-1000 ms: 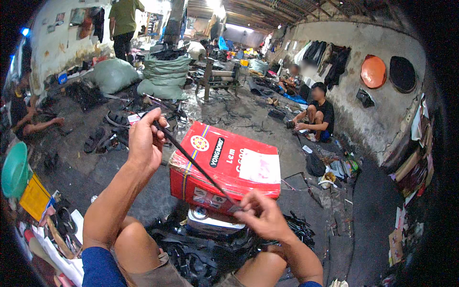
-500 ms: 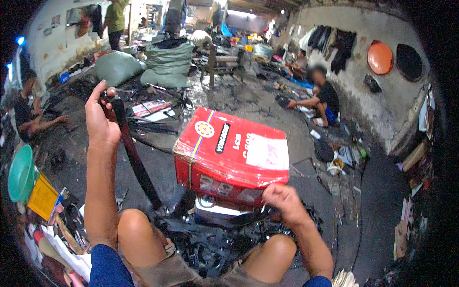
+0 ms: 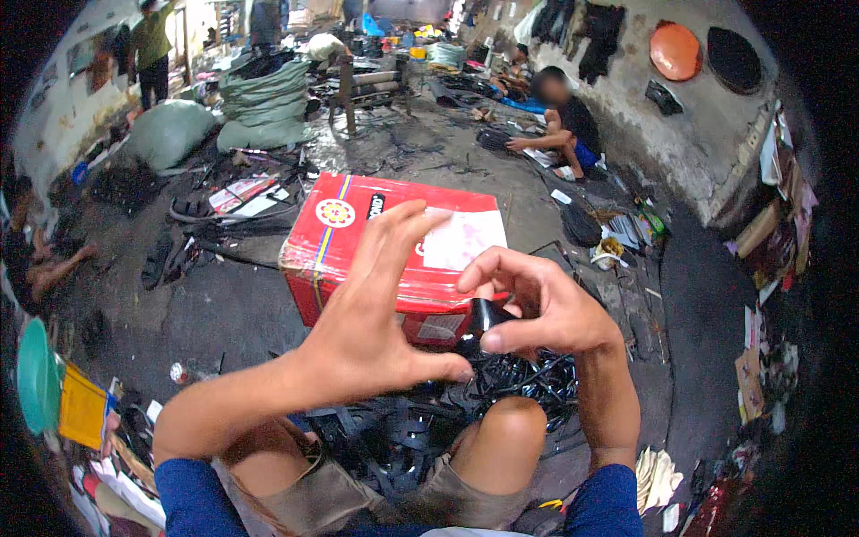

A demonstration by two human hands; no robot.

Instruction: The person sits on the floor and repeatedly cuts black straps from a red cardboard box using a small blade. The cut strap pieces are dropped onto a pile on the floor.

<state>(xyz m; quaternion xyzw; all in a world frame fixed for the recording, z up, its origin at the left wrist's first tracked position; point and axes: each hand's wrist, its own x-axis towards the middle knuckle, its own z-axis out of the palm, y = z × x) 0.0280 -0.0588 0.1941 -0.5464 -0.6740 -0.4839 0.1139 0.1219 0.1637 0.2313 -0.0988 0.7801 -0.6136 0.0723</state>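
Over the front edge of a red cardboard box (image 3: 309, 210), my left hand (image 3: 371, 309) is open, its thumb and fingers spread wide apart. It appears to hold nothing. Close on its right, my right hand (image 3: 550, 309) has its fingers curled and its thumb under a glossy black strip (image 3: 488, 320), of which only a short bent part shows. A heap of black strip scraps (image 3: 528, 385) lies below my hands, in front of my bent knees. The box hides whatever supports it.
A person (image 3: 573, 125) sits on the floor at far right; another (image 3: 40, 259) is at the left rim. Large grey-green sacks (image 3: 264, 103) stand beyond the box. A green basin (image 3: 36, 376) and yellow container (image 3: 83, 407) are at left. Scraps lie about the floor.
My left hand came down from the raised upper left, where it held a long black strip, and is now open beside my right hand. The right hand rose slightly and holds black strip.
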